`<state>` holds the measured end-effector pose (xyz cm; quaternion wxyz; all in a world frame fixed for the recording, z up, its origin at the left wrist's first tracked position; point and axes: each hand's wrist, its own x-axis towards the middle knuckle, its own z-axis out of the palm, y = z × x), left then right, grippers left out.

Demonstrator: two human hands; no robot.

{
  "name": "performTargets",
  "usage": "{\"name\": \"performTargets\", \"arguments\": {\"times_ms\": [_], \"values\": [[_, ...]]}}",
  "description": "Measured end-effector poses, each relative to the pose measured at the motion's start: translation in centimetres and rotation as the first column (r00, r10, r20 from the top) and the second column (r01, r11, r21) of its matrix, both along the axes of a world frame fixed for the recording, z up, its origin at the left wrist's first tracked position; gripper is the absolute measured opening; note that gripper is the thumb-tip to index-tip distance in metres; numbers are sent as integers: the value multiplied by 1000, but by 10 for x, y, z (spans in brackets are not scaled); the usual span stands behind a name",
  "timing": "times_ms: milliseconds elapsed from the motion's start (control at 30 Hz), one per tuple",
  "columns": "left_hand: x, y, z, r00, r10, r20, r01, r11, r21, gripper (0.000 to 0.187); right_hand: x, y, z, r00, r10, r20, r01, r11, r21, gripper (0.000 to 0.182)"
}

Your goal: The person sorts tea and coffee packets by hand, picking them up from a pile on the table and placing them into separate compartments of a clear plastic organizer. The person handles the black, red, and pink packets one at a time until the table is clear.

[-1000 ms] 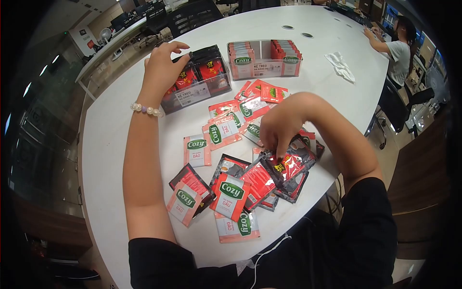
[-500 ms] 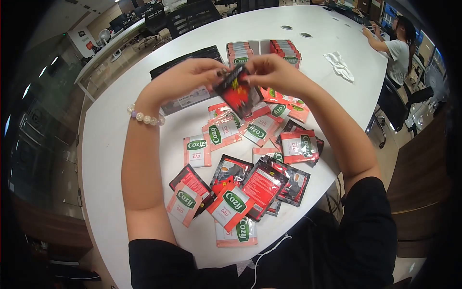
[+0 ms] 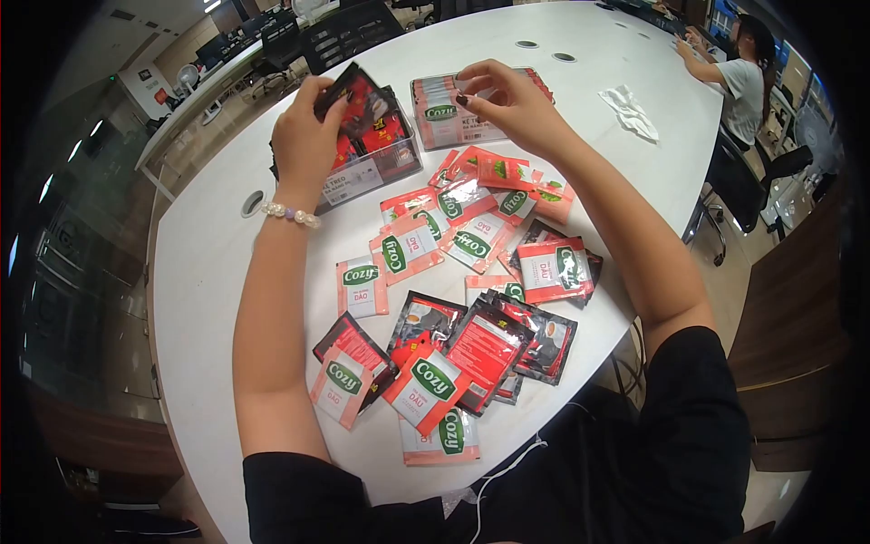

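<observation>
My left hand (image 3: 304, 136) is closed on a black-and-red sachet (image 3: 348, 83), held tilted over the left clear plastic box (image 3: 370, 178). That box holds several black-and-red sachets, and my fingers partly hide its contents. My right hand (image 3: 521, 107) hovers in front of the right clear box (image 3: 458, 134), its thumb and fingers apart with nothing visible between them. Pink Cozy sachets stand in that box. Below both boxes, loose pink Cozy sachets (image 3: 405, 249) lie in an overlapping pile. Nearer my body, more Cozy sachets (image 3: 426, 390) lie mixed with black-and-red sachets (image 3: 494, 349).
A crumpled white tissue (image 3: 629, 112) lies on the white table (image 3: 217, 354) to the right. At the far right a person (image 3: 745, 91) sits at the table's edge beside a black chair (image 3: 739, 186). A white cable (image 3: 507, 471) hangs by the near edge.
My left hand has carried the black-and-red sachet up and left to the left box. My right hand has let go of it and moved up to the right box.
</observation>
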<state>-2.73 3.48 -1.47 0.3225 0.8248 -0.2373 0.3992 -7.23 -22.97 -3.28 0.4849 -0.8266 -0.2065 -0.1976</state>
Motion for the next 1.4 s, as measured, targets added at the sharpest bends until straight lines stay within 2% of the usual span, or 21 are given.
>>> {"name": "performTargets", "arguments": {"times_ms": [67,100,133,233,267,367,467,567,600,700,733,767,833,900,1100,1200,1300,1400], "values": [[17,9,-14,996,64,-59,-54,986,156,20,0,-7,4,993,-79,-89,60,977,-207,36],[26,12,-24,991,99,-85,-77,969,234,21,3,-13,2,984,-69,-165,10,942,-335,39],[28,11,-32,991,47,-126,-14,968,249,23,7,-19,1,968,-69,-240,-49,890,-453,42],[27,10,-44,978,177,-113,-96,855,509,25,-1,-32,-10,907,-164,-387,-195,651,-734,51],[27,8,-43,968,195,-159,-84,846,527,27,-5,-33,-13,885,-213,-414,-241,550,-800,55],[16,0,-44,991,56,-121,1,905,426,26,-3,-29,-8,841,-225,-491,-275,604,-748,64],[20,-6,-53,998,63,27,-68,960,272,25,-8,-18,-2,828,-300,-474,-231,588,-775,63],[21,-4,-54,986,49,161,-98,947,307,21,6,-30,-13,959,-132,-249,-75,732,-677,53],[23,-4,-55,987,50,150,-95,946,308,20,10,-37,-13,952,-111,-286,-84,802,-591,44],[25,-2,-57,992,38,116,-73,947,313,17,13,-51,-8,987,-149,62,161,914,-372,40],[24,-2,-57,994,21,105,-54,946,319,16,10,-55,1,985,-174,7,169,948,-270,39],[24,-1,-58,996,6,94,-36,945,324,15,8,-60,10,980,-192,-50,181,970,-165,38],[25,-2,-60,998,-6,62,-14,947,320,15,17,-78,6,937,-306,170,317,947,-44,35],[27,-1,-61,999,-25,39,12,951,307,15,31,-103,-1,894,-392,216,406,914,-19,35],[29,-1,-63,997,-56,48,40,955,293,16,45,-134,-20,953,-264,151,273,961,-48,37],[27,-1,-63,998,-59,32,47,956,289,17,35,-122,-10,917,-334,217,341,940,4,35],[26,-2,-63,998,-63,28,53,955,292,17,25,-112,-3,863,-452,227,482,870,-100,30],[26,-2,-62,997,-74,26,63,955,289,17,28,-111,-9,850,-363,382,454,873,-181,28]]}}
